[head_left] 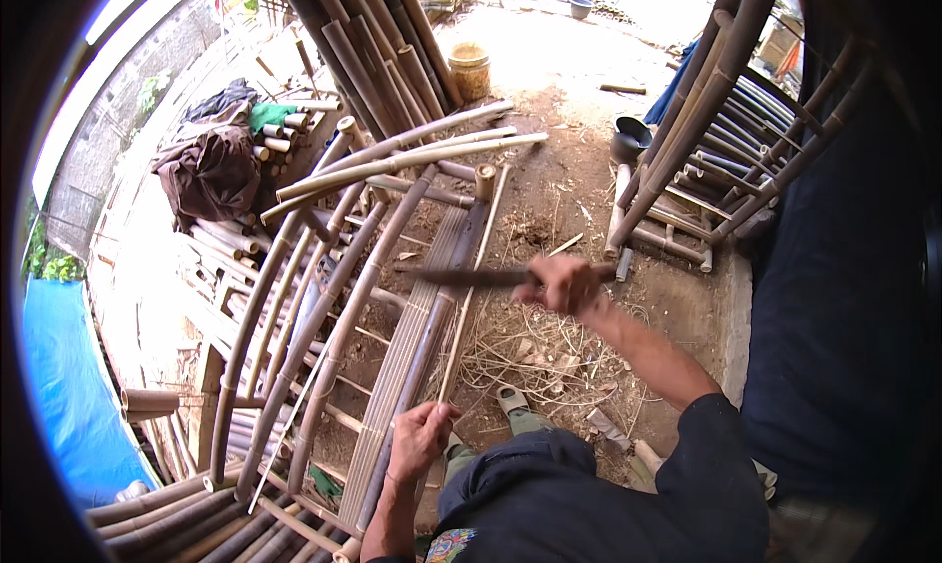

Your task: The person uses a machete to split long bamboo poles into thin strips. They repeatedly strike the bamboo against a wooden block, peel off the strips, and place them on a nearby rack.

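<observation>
My right hand [564, 283] is closed round the handle of a long dark machete [456, 277], its blade pointing left across the edge of a bamboo bench [407, 352]. A thin, pale bamboo strip [469, 313] runs away from me along the bench's right side, its near end pinched in my left hand [420, 443]. The blade crosses over this strip; whether they touch, I cannot tell. Narrow slats and a dark pole form the bench's long surface, with curved rails on its left. Several pale bamboo poles [402, 159] lie across its far end.
Curly shavings [549, 357] litter the ground by my feet. On the right stands another bamboo frame [706, 171], near a black bowl [633, 139]. Dark bamboo poles [368, 48] lean at the back beside a yellowish bucket [469, 71]. Stacked bamboo and a blue tarp [74, 386] occupy the left.
</observation>
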`<state>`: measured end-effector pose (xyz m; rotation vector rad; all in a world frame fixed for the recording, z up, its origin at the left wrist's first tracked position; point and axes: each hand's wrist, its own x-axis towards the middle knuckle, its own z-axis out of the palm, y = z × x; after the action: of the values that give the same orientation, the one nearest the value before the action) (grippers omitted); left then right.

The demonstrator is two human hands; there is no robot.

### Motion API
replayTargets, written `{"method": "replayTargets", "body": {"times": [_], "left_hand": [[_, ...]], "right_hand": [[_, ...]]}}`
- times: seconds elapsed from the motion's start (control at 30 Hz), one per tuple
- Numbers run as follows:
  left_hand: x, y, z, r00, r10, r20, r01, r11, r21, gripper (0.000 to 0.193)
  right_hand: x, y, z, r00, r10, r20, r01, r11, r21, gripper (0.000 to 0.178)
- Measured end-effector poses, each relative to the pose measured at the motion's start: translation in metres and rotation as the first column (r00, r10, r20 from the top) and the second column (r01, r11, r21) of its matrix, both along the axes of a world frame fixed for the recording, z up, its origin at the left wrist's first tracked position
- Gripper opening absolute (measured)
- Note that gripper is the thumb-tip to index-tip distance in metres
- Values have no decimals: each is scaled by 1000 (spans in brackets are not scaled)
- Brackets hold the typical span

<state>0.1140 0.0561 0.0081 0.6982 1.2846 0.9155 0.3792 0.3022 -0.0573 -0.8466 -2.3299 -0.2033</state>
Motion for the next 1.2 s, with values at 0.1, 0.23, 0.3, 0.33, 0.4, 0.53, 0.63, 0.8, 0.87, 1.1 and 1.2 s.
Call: {"method": "replayTargets", "body": {"times": [0.1, 0.23, 0.3, 0.33, 0.4, 0.53, 0.63, 0.8, 0.87, 1.1, 1.2], "left_hand": [[12, -29, 4, 992, -23, -125, 10, 995, -101, 31], [-2, -46, 11, 995, 83, -57, -88, 992, -86, 29], [-20, -27, 25, 945, 244, -220, -214, 965, 151, 30], [-54, -26, 25, 906, 298, -300, -185, 917, 352, 32], [-88, -12, 75, 687, 624, -373, -380, 746, 547, 27], [-185, -44, 168, 623, 779, -76, -497, 468, 731, 24], [-223, -89, 202, 496, 842, 213, -578, 138, 804, 27], [-256, -185, 145, 448, 780, 437, -584, -115, 804, 37], [-242, -212, 110, 162, 845, 510, -706, -261, 658, 39], [-226, -241, 67, -380, 800, 464, -793, -540, 280, 30], [-272, -264, 86, -521, 660, 540, -577, -739, 347, 33]], "right_hand": [[39, 67, 19, 775, -631, -30, 247, 347, -905, 63], [34, 58, -7, 721, -606, -336, -22, 464, -885, 72], [8, 32, -9, 671, -609, -423, -372, 217, -903, 72], [-10, 14, -14, 626, -678, -386, -392, 154, -907, 72], [-39, -21, -35, 708, -647, -283, -372, -1, -928, 68], [-100, -102, -68, 821, -566, -80, -321, -342, -883, 54], [-160, -162, -89, 847, -528, -60, -363, -494, -790, 55], [-259, -201, -91, 661, -735, -149, -519, -305, -798, 58], [-294, -190, -88, 491, -843, -221, -591, -136, -795, 54], [-366, -105, -173, 520, -849, -96, -233, -33, -972, 19], [-385, -57, -213, 544, -836, -68, -121, 2, -993, 21]]}}
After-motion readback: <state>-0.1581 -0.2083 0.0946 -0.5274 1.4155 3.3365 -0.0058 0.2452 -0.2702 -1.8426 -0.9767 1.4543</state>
